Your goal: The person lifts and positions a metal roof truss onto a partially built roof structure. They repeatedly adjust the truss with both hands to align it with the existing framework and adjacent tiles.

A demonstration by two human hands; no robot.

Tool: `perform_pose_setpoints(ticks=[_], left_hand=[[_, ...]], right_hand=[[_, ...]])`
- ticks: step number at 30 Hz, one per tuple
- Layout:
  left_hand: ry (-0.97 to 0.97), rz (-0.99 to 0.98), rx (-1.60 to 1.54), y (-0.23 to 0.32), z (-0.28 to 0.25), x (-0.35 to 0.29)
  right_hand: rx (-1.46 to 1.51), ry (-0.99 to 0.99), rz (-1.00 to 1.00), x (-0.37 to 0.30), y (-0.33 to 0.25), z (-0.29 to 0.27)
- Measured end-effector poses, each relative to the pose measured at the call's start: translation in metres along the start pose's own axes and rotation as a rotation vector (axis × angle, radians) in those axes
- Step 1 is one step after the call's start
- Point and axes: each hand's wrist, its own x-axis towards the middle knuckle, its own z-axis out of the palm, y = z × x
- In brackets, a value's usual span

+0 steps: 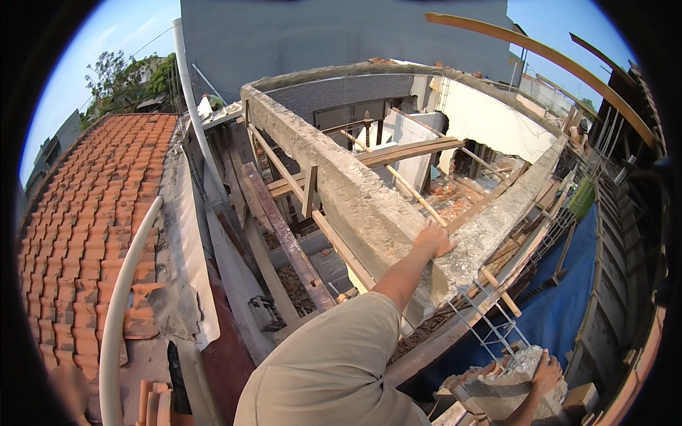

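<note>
My left hand [433,240] rests over the inner edge of a rough concrete beam [369,195], close to its near corner, with the fingers hooked over the edge. A bamboo pole [419,199] runs just past those fingers and shows again on the corner's other side. At the lower right, my right hand [545,370] wraps over the top of a broken concrete chunk [497,387]. Bare steel reinforcing bars [490,323] stretch between that chunk and the beam corner. My beige sleeve [327,362] covers the lower middle of the view.
Orange roof tiles [99,241] slope down at left beside a pale pipe [128,305]. Wooden planks [284,234] cross the gap below the beam. Rubble [462,195] lies inside the walls. Blue tarpaulin [554,298] hangs at right. Another person [579,135] appears at far right.
</note>
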Motion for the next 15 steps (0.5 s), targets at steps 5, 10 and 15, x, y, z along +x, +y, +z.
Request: perform_pose_setpoints(ticks=[5,10,15], left_hand=[[0.015,0.008,-0.026,0.0011,-0.0044,-0.0028],[-0.060,-0.010,-0.029,0.0010,-0.0069,-0.0001],[-0.111,-0.027,-0.022,0.0024,-0.0097,0.0011]], right_hand=[[-0.009,0.017,-0.001,0.0016,0.0023,0.0051],[0.003,0.006,-0.010,0.0039,0.0049,0.0064],[-0.024,-0.001,-0.010,0.0026,0.0041,0.0021]])
